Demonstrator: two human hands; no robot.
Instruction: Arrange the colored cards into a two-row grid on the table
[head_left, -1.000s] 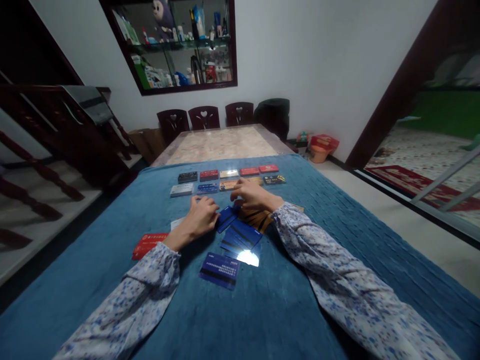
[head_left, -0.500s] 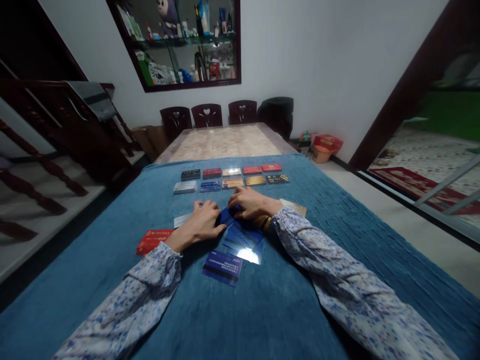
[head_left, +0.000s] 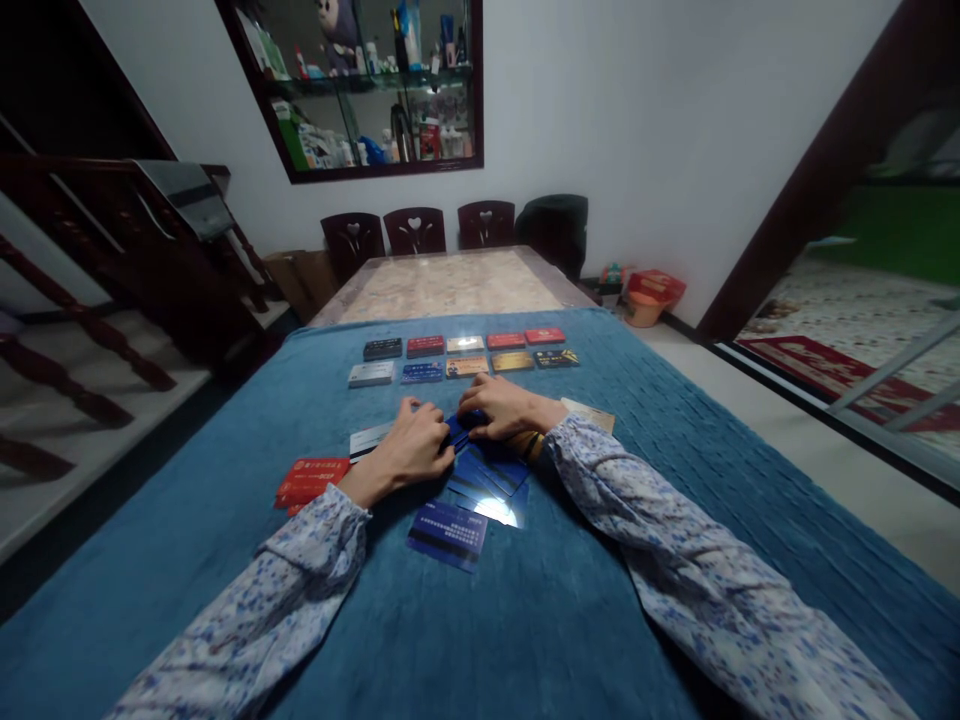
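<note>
My left hand [head_left: 414, 442] and my right hand [head_left: 499, 407] are close together over a loose pile of blue cards [head_left: 487, 472]. Both have curled fingers on blue cards [head_left: 458, 432] at the pile's far end, one hand on each side. Part of these cards is hidden by the fingers. Nearer to me lies a single blue card [head_left: 448, 536], its dark stripe showing. Beside my left hand are a white card [head_left: 369, 439] and several red cards [head_left: 310, 482]. Gold cards [head_left: 523, 444] show partly under my right wrist, and a cream card [head_left: 591, 413] lies beyond it.
Two rows of sorted card stacks lie farther off, among them a black stack [head_left: 383, 349], a grey stack [head_left: 371, 374] and a gold stack [head_left: 513, 362]. A blue cloth [head_left: 525, 620] covers this part of the table. Chairs [head_left: 415, 232] stand at the far end.
My left hand has moved slightly right and its fingers have closed in on the blue cards. More of the white card shows beside it. My right hand is nearly still.
</note>
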